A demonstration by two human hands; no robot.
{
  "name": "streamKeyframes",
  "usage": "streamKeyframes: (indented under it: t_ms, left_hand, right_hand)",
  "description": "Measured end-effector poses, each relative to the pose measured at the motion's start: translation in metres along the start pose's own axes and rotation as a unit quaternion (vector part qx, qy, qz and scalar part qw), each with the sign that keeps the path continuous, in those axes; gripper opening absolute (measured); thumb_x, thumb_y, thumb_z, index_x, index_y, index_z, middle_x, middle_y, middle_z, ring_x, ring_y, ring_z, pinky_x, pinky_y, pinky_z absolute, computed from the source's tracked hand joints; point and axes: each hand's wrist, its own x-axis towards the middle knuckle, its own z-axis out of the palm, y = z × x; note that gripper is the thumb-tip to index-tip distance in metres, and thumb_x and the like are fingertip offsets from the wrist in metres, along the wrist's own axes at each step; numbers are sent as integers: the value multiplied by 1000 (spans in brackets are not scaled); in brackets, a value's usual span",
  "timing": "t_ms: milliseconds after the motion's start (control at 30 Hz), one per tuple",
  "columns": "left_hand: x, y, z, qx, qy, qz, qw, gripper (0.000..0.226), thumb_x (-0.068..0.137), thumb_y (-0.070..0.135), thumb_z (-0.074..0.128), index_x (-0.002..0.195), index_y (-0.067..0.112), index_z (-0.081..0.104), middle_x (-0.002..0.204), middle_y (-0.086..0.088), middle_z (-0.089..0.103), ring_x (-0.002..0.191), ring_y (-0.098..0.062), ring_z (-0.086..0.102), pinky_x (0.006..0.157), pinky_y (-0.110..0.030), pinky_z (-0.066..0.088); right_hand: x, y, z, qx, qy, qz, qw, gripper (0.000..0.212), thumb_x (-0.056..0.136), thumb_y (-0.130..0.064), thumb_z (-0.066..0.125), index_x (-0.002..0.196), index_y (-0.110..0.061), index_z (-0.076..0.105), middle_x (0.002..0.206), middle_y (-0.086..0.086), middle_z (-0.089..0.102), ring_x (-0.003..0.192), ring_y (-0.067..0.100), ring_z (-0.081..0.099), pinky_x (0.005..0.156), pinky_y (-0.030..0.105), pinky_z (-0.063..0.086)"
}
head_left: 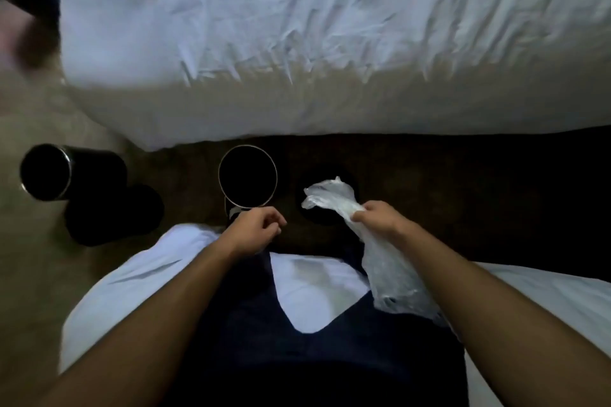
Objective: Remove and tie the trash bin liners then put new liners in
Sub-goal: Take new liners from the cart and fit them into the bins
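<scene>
1. Gripping the crinkled clear plastic liner [380, 261] near its upper end, your right hand [380, 216] is letting the rest trail down across your lap.
2. Your left hand [254, 228] is hanging loosely curled and holding nothing, just beside the round black bin with the metal rim [219, 175].
3. You are probably opening a fresh liner. Next, both hands need to find its mouth and spread it over a rim.
4. A second dark bin [319, 218] is sitting under the liner's top. A tipped black bin [92, 172] is lying to the left, and the rumpled white bed sheet [330, 26] is crowding the floor space ahead.
</scene>
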Motion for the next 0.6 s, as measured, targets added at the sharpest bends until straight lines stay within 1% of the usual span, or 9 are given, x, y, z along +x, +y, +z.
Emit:
streamKeyframes:
  t_ms: [100, 167, 267, 333, 367, 400, 467, 533, 600]
  left_hand:
    - [33, -22, 28, -32, 17, 14, 999, 21, 91, 17, 56, 94, 35, 68, 84, 8, 73, 75, -5, 69, 80, -36, 59]
    - [55, -40, 45, -42, 18, 22, 999, 20, 92, 20, 56, 95, 36, 67, 84, 9, 72, 75, -7, 69, 80, -40, 59]
    - [89, -70, 72, -44, 33, 47, 997, 16, 95, 25, 56, 101, 34, 68, 87, 8, 71, 78, -12, 69, 80, -43, 58]
    - [109, -90, 90, -42, 53, 72, 995, 15, 97, 27, 56, 106, 32, 68, 88, 8, 70, 80, -10, 67, 79, -41, 58]
    - [117, -98, 99, -45, 65, 85, 993, 15, 98, 27, 56, 107, 32, 67, 88, 9, 70, 81, -8, 66, 78, -39, 57]
    - [123, -106, 109, -55, 75, 97, 991, 16, 99, 27, 55, 107, 33, 67, 90, 10, 70, 82, -6, 66, 77, -35, 57]
    - [130, -121, 132, -106, 86, 113, 984, 16, 101, 28, 53, 108, 32, 67, 94, 10, 71, 84, -4, 68, 73, -29, 55]
    - [129, -130, 155, -170, 88, 118, 974, 17, 103, 31, 51, 111, 30, 66, 98, 9, 71, 85, -6, 70, 71, -28, 54]
    - [125, -128, 174, -195, 51, 116, 973, 28, 101, 48, 50, 121, 31, 61, 106, 7, 69, 89, -11, 71, 75, -33, 59]
  right_hand:
    - [45, 10, 27, 14, -3, 29, 999, 29, 92, -29, 62, 111, -7, 66, 101, 11, 65, 83, 21, 61, 69, 31, 48]
    - [79, 20, 46, 48, 7, 72, 996, 38, 88, -30, 63, 116, -5, 65, 108, 15, 68, 93, 30, 67, 83, 37, 56]
    - [129, 38, 73, 74, 36, 101, 991, 52, 86, -40, 70, 122, -3, 65, 123, 21, 66, 113, 39, 64, 95, 43, 54]
    - [152, 51, 88, 146, 38, 113, 982, 95, 55, -66, 87, 126, -9, 58, 126, 20, 61, 113, 39, 64, 99, 49, 54]
    - [164, 62, 93, 174, 36, 104, 979, 116, 37, -68, 90, 130, -7, 55, 128, 21, 59, 113, 40, 64, 99, 53, 53]
    - [178, 73, 99, 186, 27, 88, 978, 118, 36, -64, 88, 132, -5, 53, 128, 22, 60, 112, 40, 65, 99, 55, 53]
    - [188, 87, 111, 167, 21, 62, 984, 95, 59, -56, 83, 136, -7, 54, 129, 19, 62, 111, 36, 65, 97, 52, 54]
    - [191, 97, 121, 178, 32, 40, 983, 68, 84, -46, 75, 137, -9, 54, 124, 12, 63, 108, 28, 64, 85, 41, 55]
    - [186, 104, 129, 197, 31, 33, 979, 62, 89, -47, 71, 137, -11, 54, 118, 13, 66, 103, 26, 67, 73, 36, 55]
